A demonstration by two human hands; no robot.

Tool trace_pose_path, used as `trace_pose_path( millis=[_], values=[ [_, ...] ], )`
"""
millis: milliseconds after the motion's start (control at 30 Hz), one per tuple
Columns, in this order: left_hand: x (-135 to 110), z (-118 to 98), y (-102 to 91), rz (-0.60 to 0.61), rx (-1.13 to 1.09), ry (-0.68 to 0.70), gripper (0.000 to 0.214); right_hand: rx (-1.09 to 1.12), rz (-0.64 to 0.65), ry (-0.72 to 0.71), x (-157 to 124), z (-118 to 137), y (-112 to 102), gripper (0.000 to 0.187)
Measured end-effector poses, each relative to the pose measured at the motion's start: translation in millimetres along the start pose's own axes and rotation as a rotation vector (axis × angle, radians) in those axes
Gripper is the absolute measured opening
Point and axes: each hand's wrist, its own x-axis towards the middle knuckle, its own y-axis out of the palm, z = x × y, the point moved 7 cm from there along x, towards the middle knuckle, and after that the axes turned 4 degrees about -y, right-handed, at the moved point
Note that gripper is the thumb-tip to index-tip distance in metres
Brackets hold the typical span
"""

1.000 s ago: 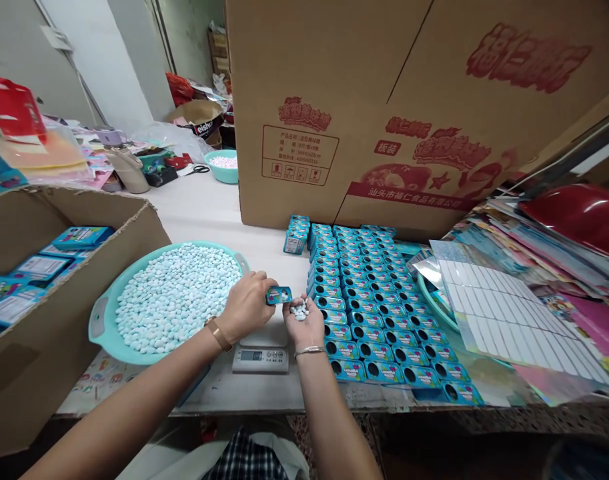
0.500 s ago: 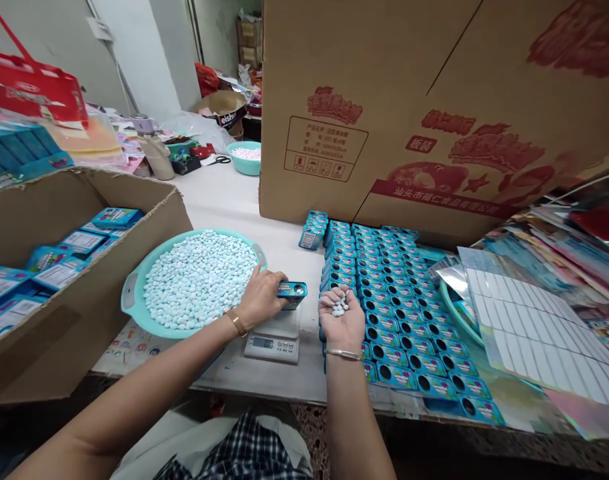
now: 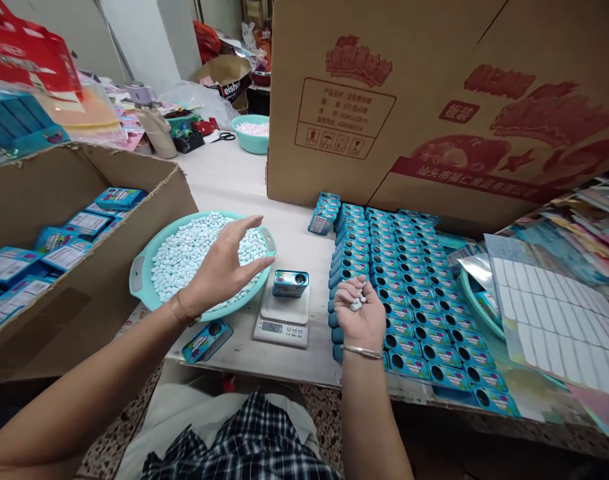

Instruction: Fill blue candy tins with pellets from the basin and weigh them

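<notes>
My left hand (image 3: 224, 270) is raised over the right part of a teal bowl (image 3: 138, 287), thumb and fingers apart with nothing in them. Pale blue and white candies (image 3: 189, 250) fill the bowl. A blue candy tin (image 3: 290, 283) with a dark round hole in its top stands on a small white scale (image 3: 284, 332), whose display is lit. My right hand (image 3: 360, 317) is cupped palm up, fingers curled round a few pale candies (image 3: 357, 305). It is at the left edge of packed rows of similar blue tins (image 3: 419, 310).
One more blue tin (image 3: 207, 341) lies before the bowl at the table's front edge. An open cardboard box (image 3: 149, 223) of tins stands at left, a large carton (image 3: 344, 120) behind. Label sheets (image 3: 549, 320) overlap another teal bowl at right. Farther back sits a bowl of pink candies (image 3: 253, 137).
My left hand has let go of the tin on the scale and moved left and up over the bowl, opening. My right hand still holds candies. The view has shifted slightly.
</notes>
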Motion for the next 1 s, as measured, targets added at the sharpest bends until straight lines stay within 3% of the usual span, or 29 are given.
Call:
trace_pose_path(
  millis=[167,400,500,800,1000],
  values=[
    [-5,8,-2.0,0.052,0.024,-0.025,0.056,-0.079,0.047,-0.020,0,-2,5,0.012],
    [-5,12,27.4,0.173,0.099,0.042,0.054,-0.092,0.036,0.004,7,-6,3,0.020],
    [-4,11,39.8,0.245,0.136,0.063,0.056,-0.145,0.046,-0.007,9,-6,4,0.014],
    [7,-7,87.8,0.487,0.244,0.171,0.060,-0.159,0.044,-0.001,10,-8,6,0.013],
    [14,-16,105.3,0.525,0.315,0.229,0.063,-0.346,0.045,-0.047,8,-13,6,0.009]
  ],
)
